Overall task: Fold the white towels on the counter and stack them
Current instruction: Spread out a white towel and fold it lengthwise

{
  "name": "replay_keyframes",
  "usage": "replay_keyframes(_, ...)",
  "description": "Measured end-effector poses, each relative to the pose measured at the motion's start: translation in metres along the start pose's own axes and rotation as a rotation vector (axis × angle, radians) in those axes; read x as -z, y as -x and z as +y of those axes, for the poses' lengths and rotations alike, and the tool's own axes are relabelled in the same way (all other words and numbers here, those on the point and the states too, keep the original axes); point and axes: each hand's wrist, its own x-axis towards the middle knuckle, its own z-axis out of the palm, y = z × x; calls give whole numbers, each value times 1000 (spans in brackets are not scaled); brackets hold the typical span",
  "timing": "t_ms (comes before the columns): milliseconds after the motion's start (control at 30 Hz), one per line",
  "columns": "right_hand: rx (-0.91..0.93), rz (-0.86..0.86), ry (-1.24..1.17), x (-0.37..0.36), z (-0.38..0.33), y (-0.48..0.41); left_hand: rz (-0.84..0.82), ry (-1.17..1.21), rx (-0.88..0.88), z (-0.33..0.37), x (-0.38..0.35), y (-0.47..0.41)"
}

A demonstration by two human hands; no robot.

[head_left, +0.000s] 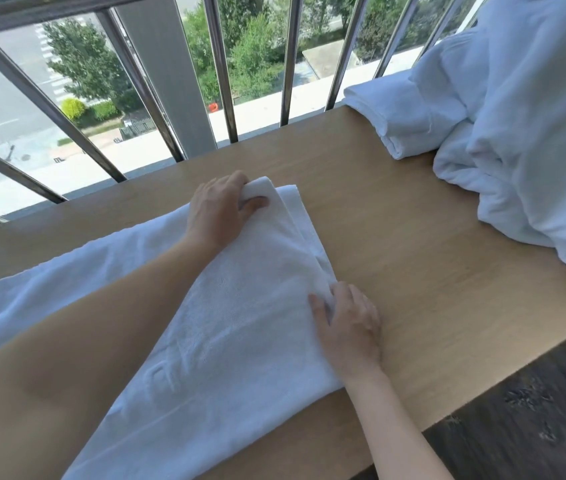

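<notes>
L hand (219,211) pinching white towel (240,323) far corner, R hand (349,323) gripping near edge, wood counter (413,237)

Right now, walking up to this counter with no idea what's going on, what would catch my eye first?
At the centre, the left hand grips the far corner and the right hand the near corner of a long white terry towel spread on the light wooden counter. At the right end, a big rumpled heap of white towels lies against a folded white towel, with steel railing bars behind the counter.
</notes>
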Motion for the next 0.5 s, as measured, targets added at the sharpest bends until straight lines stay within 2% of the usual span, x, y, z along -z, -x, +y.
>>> replay_keyframes(133, 30, 5, -64, 13, 3, 5, 164, 100, -41, 21, 12, -4)
replay_keyframes(200, -39, 3, -55, 17, 10, 11, 209, 96, -89, 31, 12, -11)
replay_keyframes(300, -147, -22, 4, 14, 20, 18, 58, 43, -186, 43, -11, -14)
replay_keyframes(367, -137, 1, 0, 12, 23, 20, -59, -30, -147, 46, -34, -14)
replay_keyframes(500, -175, 48, -56, 12, 25, 21, -87, -76, -54, 43, -49, -26)
